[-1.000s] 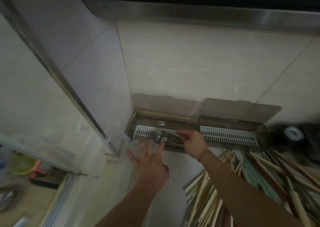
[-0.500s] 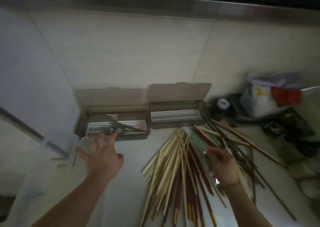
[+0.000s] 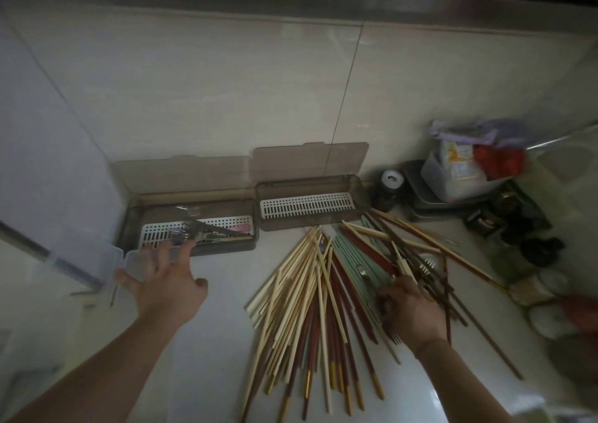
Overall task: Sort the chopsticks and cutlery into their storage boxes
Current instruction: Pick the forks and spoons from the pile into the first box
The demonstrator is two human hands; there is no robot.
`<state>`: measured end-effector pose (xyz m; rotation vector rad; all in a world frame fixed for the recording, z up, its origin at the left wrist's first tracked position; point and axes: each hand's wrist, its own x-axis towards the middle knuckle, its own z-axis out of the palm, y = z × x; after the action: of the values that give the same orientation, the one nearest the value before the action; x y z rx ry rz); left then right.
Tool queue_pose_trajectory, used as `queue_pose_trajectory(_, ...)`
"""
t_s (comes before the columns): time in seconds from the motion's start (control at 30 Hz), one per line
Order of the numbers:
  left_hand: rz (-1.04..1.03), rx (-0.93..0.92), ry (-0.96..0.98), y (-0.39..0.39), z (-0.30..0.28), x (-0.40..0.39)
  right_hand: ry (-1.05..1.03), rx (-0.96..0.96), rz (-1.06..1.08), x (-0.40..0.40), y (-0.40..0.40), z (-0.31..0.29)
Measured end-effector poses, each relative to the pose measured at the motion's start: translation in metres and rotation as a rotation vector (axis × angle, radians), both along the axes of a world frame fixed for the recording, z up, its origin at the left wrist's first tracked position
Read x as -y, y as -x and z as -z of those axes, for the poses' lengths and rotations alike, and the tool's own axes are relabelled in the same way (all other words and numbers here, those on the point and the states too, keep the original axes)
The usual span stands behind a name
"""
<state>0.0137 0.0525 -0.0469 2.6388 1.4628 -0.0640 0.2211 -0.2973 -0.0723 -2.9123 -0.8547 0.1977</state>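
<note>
Two smoky plastic storage boxes stand against the tiled wall with their lids up. The left box (image 3: 223, 248) holds several metal forks (image 3: 191, 228) on its white slotted tray. Only a bare slotted tray lies in the right box (image 3: 310, 224). A big fan of cream, red-brown and green chopsticks (image 3: 304, 296) lies on the counter, with fork tines (image 3: 424, 263) showing among them. My left hand (image 3: 165, 283) rests flat, fingers spread, at the left box's front edge. My right hand (image 3: 412, 312) is curled into the pile's right side; what it grips is hidden.
A clear plastic container (image 3: 106, 257) sits left of my left hand. A small dark jar (image 3: 390, 185), a metal tray (image 3: 430, 204) with a tub and bags, and dark clutter (image 3: 517, 225) crowd the back right corner. Pale round items (image 3: 547, 286) lie at the right edge.
My right hand left the forks in the left box and moved right onto the chopstick pile. The view swung right. My left hand stayed by the left box.
</note>
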Motion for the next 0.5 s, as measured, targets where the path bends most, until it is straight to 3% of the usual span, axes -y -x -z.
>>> queue_pose_trajectory(0.13, 0.006, -0.01, 0.0, 0.0, 0.0, 0.001, -0.033, 0.076, -0.091, 0.003, -0.003, 0.004)
queue_pose_trajectory(0.3, 0.005, -0.012, 0.008, -0.001, -0.001, 0.001, -0.226, 0.256, -0.347, 0.005, 0.002, 0.004)
queue_pose_trajectory(0.5, 0.003, -0.017, -0.002, 0.0, 0.002, 0.0, -0.328, 0.372, -0.431, -0.018, 0.01, 0.008)
